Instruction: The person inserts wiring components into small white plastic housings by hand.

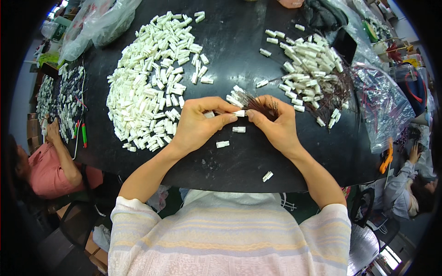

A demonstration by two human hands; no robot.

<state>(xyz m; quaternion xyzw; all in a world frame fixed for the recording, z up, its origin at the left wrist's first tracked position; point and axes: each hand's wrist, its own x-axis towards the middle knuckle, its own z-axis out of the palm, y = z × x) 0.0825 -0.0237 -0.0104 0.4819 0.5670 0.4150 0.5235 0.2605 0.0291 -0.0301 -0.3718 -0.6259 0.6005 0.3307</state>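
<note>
Between the fingertips of both hands sits a small white plastic connector housing point(239, 113). My left hand point(198, 123) pinches its left side, and another white piece shows behind those fingers. My right hand point(276, 123) is closed at the housing's right end and also holds a bunch of thin dark brown wires point(260, 105). White housings point(235, 94) at the bunch's left end stick out just beyond my fingers. Single loose housings lie on the black table below my hands, one point(238, 129) close under them and another point(223, 144) nearer me.
A large heap of white housings point(142, 92) spreads left of my hands. At the right lies a pile of housings with dark wires point(313, 69). Clear plastic bags point(382, 106) rest at the table's sides, near an orange-handled tool point(386, 157). People sit at both sides.
</note>
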